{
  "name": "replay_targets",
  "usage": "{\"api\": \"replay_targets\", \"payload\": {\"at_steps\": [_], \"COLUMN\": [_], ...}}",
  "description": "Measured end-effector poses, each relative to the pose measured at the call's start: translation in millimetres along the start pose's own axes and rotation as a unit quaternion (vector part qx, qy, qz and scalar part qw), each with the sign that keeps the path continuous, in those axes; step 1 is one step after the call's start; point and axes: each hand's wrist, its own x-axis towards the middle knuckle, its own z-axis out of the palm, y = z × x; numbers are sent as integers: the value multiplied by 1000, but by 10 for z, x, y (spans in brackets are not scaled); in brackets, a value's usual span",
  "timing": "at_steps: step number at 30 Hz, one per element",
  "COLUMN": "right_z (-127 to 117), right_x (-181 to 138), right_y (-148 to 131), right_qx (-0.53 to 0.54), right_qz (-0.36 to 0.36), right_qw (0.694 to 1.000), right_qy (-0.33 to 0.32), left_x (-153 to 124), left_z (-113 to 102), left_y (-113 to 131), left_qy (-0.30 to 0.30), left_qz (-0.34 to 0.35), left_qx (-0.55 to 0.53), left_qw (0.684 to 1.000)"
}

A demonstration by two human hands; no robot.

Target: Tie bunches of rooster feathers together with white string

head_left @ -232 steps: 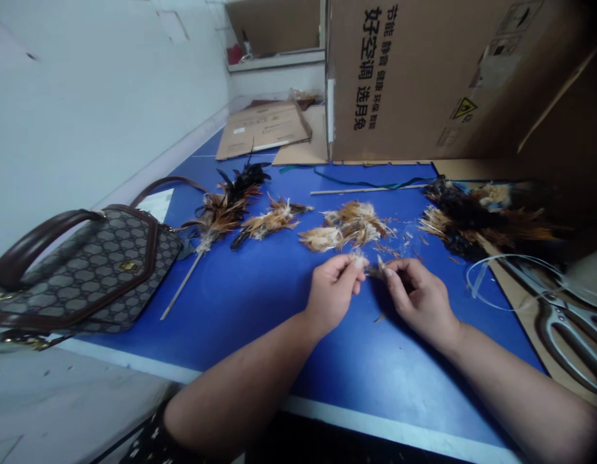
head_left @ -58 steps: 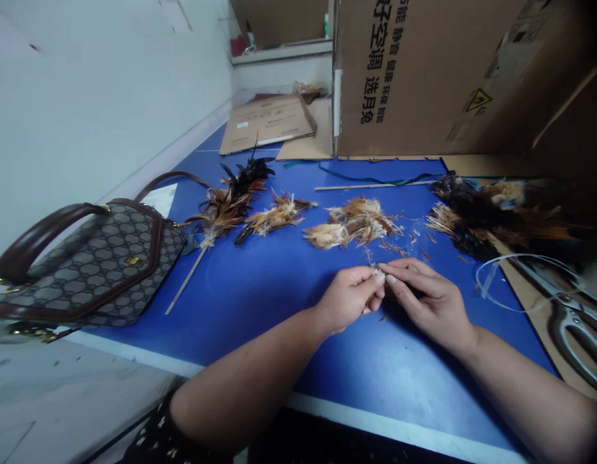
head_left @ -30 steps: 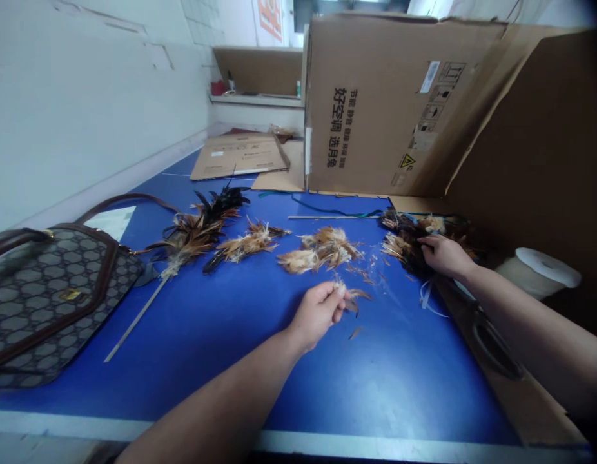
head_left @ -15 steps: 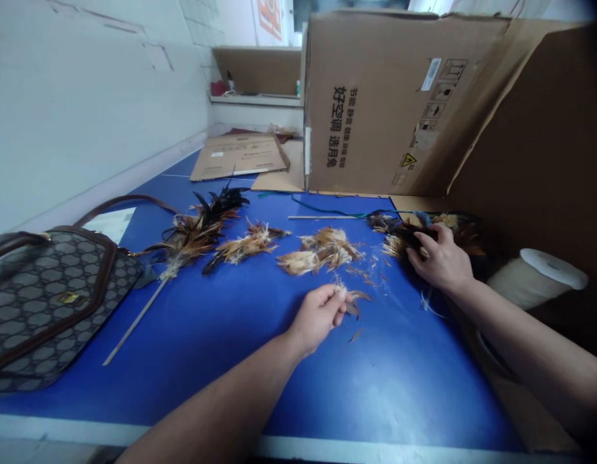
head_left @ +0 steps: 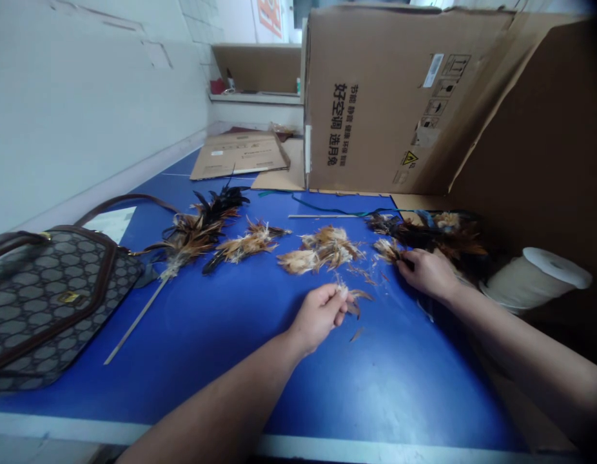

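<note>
My left hand [head_left: 320, 314] rests on the blue table [head_left: 231, 335] with thumb and fingers pinched on a small bunch of brown feathers [head_left: 352, 298]. My right hand [head_left: 427, 270] lies at the near edge of a dark pile of feathers [head_left: 434, 233] on the right, fingers closed on a few feathers pulled from it. Between the hands and further back sits a tan feather heap [head_left: 322, 248]. Two more feather bundles lie left of it, a brown one [head_left: 247, 243] and a black-tipped one on a thin stick [head_left: 196, 232].
A patterned handbag [head_left: 51, 296] sits at the left table edge. A large cardboard box [head_left: 380, 96] and a cardboard sheet [head_left: 535, 148] stand behind and to the right. A spool of white thread [head_left: 535, 277] lies at the right. Flat cardboard [head_left: 240, 153] lies at the back.
My right hand left the small bunch, reached to the dark feather pile on the right, then drew back toward me with a few feathers. My left hand stayed put, pinching the bunch.
</note>
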Motion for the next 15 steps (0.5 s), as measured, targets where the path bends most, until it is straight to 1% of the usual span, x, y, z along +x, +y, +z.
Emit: {"api": "replay_targets", "payload": {"at_steps": [3,5,7,10,15], "right_z": [-76,-135,-184,-209,-149], "right_x": [-140,-175,-133,60,453], "right_y": [-169,-204,-165,-16,213], "right_qx": [25,58,107,161,222], "right_qz": [-49,-66,-40,30,87], "right_qw": [998,996,993,986,970], "right_qy": [-7,-6,9,24,-37], "left_x": [0,-2,-6,-6,3], "left_z": [-2,-2,-1,1,9], "left_y": [-15,-15,-7,2,0], "left_qy": [-4,-2,-1,-1,-1], "left_qz": [1,3,3,2,5], "left_qx": [4,8,9,8,8], "left_qw": [1000,1000,1000,1000,1000]}}
